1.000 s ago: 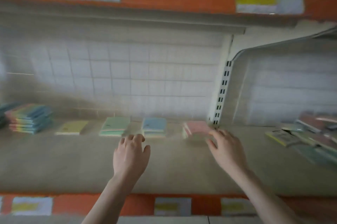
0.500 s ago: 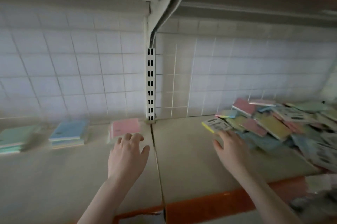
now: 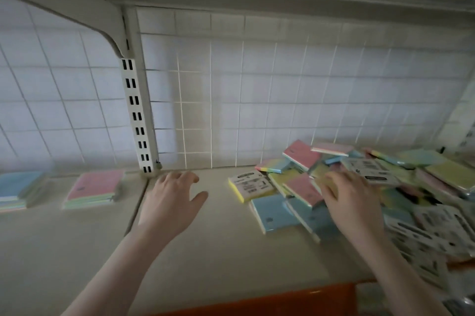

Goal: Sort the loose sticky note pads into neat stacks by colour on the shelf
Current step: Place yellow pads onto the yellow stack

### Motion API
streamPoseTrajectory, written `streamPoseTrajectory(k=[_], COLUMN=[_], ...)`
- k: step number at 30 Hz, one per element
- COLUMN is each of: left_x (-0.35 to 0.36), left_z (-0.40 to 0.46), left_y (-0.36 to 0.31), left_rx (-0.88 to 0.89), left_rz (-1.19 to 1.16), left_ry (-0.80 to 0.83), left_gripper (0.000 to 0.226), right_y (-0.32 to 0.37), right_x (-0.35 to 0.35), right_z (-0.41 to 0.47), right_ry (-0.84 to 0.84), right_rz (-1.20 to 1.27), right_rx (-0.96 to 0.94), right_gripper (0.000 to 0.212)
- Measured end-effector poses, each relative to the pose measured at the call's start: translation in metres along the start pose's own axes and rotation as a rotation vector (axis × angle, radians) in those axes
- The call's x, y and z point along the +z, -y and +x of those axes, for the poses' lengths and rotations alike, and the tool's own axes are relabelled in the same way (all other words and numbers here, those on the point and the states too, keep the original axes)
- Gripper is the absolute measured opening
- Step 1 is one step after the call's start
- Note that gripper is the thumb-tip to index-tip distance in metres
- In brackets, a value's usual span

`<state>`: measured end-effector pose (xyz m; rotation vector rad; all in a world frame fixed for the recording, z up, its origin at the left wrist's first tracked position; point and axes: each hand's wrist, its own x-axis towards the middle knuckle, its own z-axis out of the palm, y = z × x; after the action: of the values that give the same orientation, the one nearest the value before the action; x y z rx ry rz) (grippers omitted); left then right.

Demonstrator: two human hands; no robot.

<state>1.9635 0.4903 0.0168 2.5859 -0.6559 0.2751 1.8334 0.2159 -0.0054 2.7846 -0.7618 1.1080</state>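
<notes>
The loose heap of sticky note pads (image 3: 359, 187) lay jumbled on the shelf (image 3: 218, 251), well to the right of the slotted upright (image 3: 136, 120) at the back wall. Pink, blue, yellow and green pads overlapped at all angles, several face-down with printed labels showing.

The heap looked unstable to me. Pads leaned on one another, and some at its near right side seemed close to the shelf's orange front edge (image 3: 295, 297); pulling one from the middle could well drag its neighbours along or tip them over that edge. The wrapping looked slick, so a pad pinched by a corner might slip.

The right hand (image 3: 352, 200) rested on top of the heap, fingers spread and slightly curled over a yellowish pad (image 3: 325, 183). Its grip touched the pads, but I could not tell whether it had closed on one. The left hand (image 3: 171, 202) hovered just right of the upright, its grip released and holding nothing.

Left of the upright sat a pink-topped stack (image 3: 95, 188), and farther left a blue-topped stack (image 3: 18, 187).
</notes>
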Motion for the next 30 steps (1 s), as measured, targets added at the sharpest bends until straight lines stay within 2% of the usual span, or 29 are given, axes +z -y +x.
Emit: streamPoseTrajectory(k=[5,14,19,24,26,30], left_x=[0.038,0.093,0.098,0.096,0.093,0.09], left_z=[0.014,0.037,0.044,0.047,0.046,0.046], left_y=[-0.046,-0.063,-0.056,-0.051,-0.049,-0.046], left_rx=[-0.033,-0.114,-0.132,-0.212,-0.233,-0.192], left_rz=[-0.002,-0.023,-0.044,-0.293,-0.453,-0.628], left_ry=[0.062,0.184,0.171,0.091,0.061,0.075], left_gripper=[0.043,0.056,0.073,0.086,0.083,0.07], right_y=[-0.033,-0.029,-0.031,-0.032,-0.031,-0.031], right_x=[0.003,0.014,0.021,0.023,0.022,0.019], right_z=[0.003,0.003,0.006,0.006,0.005,0.007], right_ry=[0.081,0.215,0.185,0.178,0.175,0.205], right_rz=[-0.02,-0.123,-0.075,0.033,0.035,0.056], right_rx=[-0.029,0.0,-0.033,0.001,0.004,0.025], right_gripper=[0.042,0.06,0.064,0.072,0.075,0.081])
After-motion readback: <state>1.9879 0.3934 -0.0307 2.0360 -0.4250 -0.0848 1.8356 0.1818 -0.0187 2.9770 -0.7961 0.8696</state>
